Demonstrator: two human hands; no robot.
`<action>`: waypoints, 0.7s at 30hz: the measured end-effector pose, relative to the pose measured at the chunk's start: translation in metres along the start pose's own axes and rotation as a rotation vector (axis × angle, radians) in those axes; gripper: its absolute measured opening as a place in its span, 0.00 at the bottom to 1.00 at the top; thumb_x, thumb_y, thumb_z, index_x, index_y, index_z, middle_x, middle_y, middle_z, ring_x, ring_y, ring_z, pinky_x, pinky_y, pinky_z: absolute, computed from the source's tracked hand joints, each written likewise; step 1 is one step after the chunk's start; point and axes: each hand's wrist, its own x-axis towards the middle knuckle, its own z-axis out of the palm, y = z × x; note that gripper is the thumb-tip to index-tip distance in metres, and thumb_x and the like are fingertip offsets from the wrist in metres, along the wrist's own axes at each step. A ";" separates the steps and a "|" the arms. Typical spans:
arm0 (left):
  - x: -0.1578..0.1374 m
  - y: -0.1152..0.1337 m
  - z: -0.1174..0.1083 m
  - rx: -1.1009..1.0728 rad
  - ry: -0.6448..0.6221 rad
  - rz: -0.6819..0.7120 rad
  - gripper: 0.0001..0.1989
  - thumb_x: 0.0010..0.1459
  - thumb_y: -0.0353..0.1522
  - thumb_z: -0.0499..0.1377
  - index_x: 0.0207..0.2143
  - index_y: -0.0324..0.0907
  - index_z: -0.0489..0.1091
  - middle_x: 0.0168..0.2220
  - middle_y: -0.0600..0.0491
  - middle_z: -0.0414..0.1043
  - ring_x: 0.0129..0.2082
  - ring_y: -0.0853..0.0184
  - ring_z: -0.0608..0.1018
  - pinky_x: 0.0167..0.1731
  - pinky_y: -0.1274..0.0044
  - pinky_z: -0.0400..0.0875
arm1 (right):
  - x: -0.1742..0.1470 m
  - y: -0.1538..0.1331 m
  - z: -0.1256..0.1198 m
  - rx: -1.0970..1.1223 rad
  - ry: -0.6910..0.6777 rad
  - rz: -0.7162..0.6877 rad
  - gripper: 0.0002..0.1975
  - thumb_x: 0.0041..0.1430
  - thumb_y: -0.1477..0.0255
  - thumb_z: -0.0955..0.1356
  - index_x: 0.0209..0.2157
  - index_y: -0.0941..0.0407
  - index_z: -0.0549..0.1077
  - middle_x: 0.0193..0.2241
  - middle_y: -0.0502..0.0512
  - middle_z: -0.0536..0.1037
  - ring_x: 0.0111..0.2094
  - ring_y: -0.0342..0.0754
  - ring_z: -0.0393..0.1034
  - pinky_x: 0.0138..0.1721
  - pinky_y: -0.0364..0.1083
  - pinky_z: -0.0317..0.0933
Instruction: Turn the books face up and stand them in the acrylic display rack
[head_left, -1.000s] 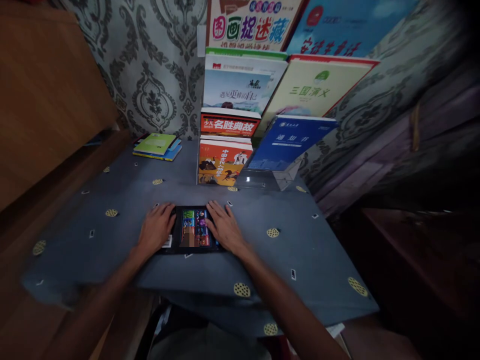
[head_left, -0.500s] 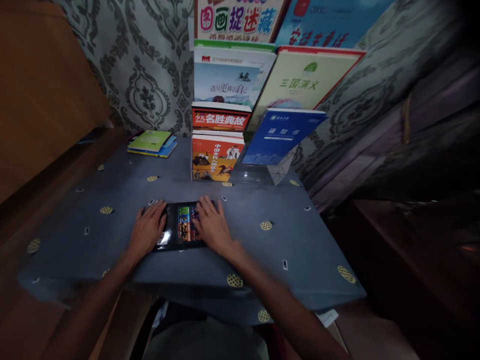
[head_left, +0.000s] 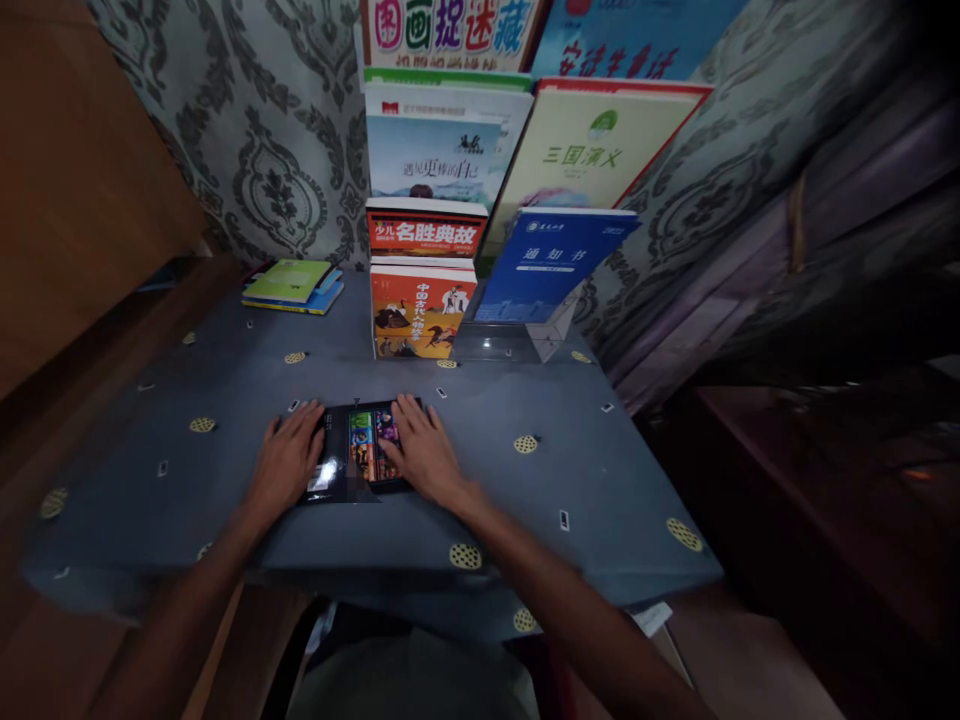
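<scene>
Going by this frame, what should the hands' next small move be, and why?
Probably slide the right hand outward to the right edge of the dark flat item: its fingers partly cover the colourful panels, while the left hand rests at the left edge, leaving the panels clear on that side.

Home study corner, patterned wallpaper (head_left: 277, 185), books (head_left: 424, 310)

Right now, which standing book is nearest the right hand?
The bottom-left orange book, just beyond the right hand; the dark blue book stands farther right, the rest higher.
</scene>
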 end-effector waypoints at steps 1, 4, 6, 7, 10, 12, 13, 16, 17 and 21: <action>0.000 0.002 -0.002 0.021 -0.013 -0.005 0.24 0.70 0.35 0.44 0.60 0.37 0.68 0.63 0.40 0.68 0.64 0.52 0.70 0.62 0.54 0.61 | -0.003 0.005 -0.001 -0.002 0.005 0.020 0.31 0.72 0.60 0.59 0.67 0.66 0.59 0.69 0.68 0.57 0.72 0.57 0.47 0.70 0.60 0.45; 0.000 0.023 -0.008 0.091 -0.042 0.007 0.24 0.69 0.32 0.43 0.60 0.36 0.67 0.65 0.37 0.65 0.65 0.50 0.68 0.64 0.49 0.56 | -0.010 0.012 -0.002 -0.002 0.026 0.033 0.30 0.72 0.61 0.58 0.68 0.65 0.59 0.69 0.68 0.57 0.72 0.56 0.47 0.70 0.61 0.45; -0.003 0.049 -0.008 0.083 -0.058 0.065 0.24 0.69 0.31 0.43 0.62 0.36 0.65 0.66 0.37 0.63 0.66 0.51 0.66 0.65 0.50 0.56 | -0.012 0.012 -0.001 -0.004 0.034 0.032 0.30 0.71 0.62 0.59 0.68 0.65 0.58 0.69 0.68 0.57 0.72 0.56 0.47 0.70 0.62 0.45; -0.005 0.064 -0.007 0.054 -0.073 0.107 0.24 0.70 0.32 0.43 0.64 0.37 0.63 0.66 0.38 0.63 0.67 0.52 0.66 0.65 0.52 0.58 | -0.012 0.012 -0.001 -0.007 0.031 0.032 0.30 0.71 0.63 0.59 0.68 0.66 0.58 0.69 0.69 0.57 0.72 0.57 0.47 0.70 0.62 0.45; -0.012 0.102 0.002 -0.031 -0.140 0.255 0.25 0.72 0.35 0.42 0.67 0.37 0.58 0.68 0.41 0.60 0.69 0.56 0.63 0.66 0.57 0.61 | -0.012 0.012 -0.001 -0.010 0.013 0.010 0.30 0.70 0.67 0.59 0.68 0.66 0.57 0.69 0.69 0.57 0.72 0.56 0.47 0.69 0.62 0.45; -0.016 0.108 0.009 -0.054 -0.141 0.256 0.27 0.72 0.38 0.43 0.68 0.36 0.57 0.69 0.40 0.59 0.70 0.55 0.61 0.67 0.57 0.60 | -0.013 0.014 0.000 -0.009 0.020 -0.006 0.30 0.69 0.68 0.59 0.69 0.64 0.57 0.69 0.68 0.57 0.72 0.56 0.47 0.69 0.62 0.45; -0.017 0.104 0.011 -0.055 -0.133 0.235 0.27 0.71 0.40 0.45 0.67 0.36 0.56 0.69 0.39 0.58 0.70 0.54 0.61 0.67 0.56 0.60 | -0.013 0.014 0.001 -0.008 0.028 -0.008 0.30 0.70 0.67 0.59 0.68 0.64 0.58 0.69 0.68 0.57 0.72 0.56 0.47 0.69 0.62 0.45; -0.021 0.071 0.013 -0.031 -0.116 0.150 0.31 0.70 0.45 0.49 0.67 0.36 0.57 0.68 0.37 0.58 0.70 0.52 0.61 0.66 0.55 0.59 | -0.012 0.015 0.002 -0.005 0.047 0.006 0.30 0.71 0.63 0.58 0.68 0.63 0.58 0.69 0.67 0.58 0.72 0.56 0.48 0.69 0.61 0.46; -0.022 0.056 0.012 -0.018 -0.113 0.121 0.31 0.70 0.45 0.48 0.67 0.36 0.56 0.69 0.37 0.58 0.70 0.52 0.60 0.66 0.55 0.58 | -0.011 0.014 0.001 -0.004 0.047 0.009 0.30 0.71 0.62 0.58 0.68 0.63 0.58 0.69 0.67 0.58 0.72 0.56 0.48 0.69 0.61 0.46; -0.028 0.010 0.005 0.004 -0.103 0.027 0.32 0.70 0.46 0.47 0.68 0.36 0.55 0.69 0.36 0.56 0.70 0.54 0.59 0.66 0.55 0.57 | -0.013 0.013 -0.002 -0.006 0.021 0.013 0.30 0.72 0.62 0.58 0.68 0.63 0.59 0.69 0.67 0.58 0.71 0.56 0.48 0.69 0.61 0.45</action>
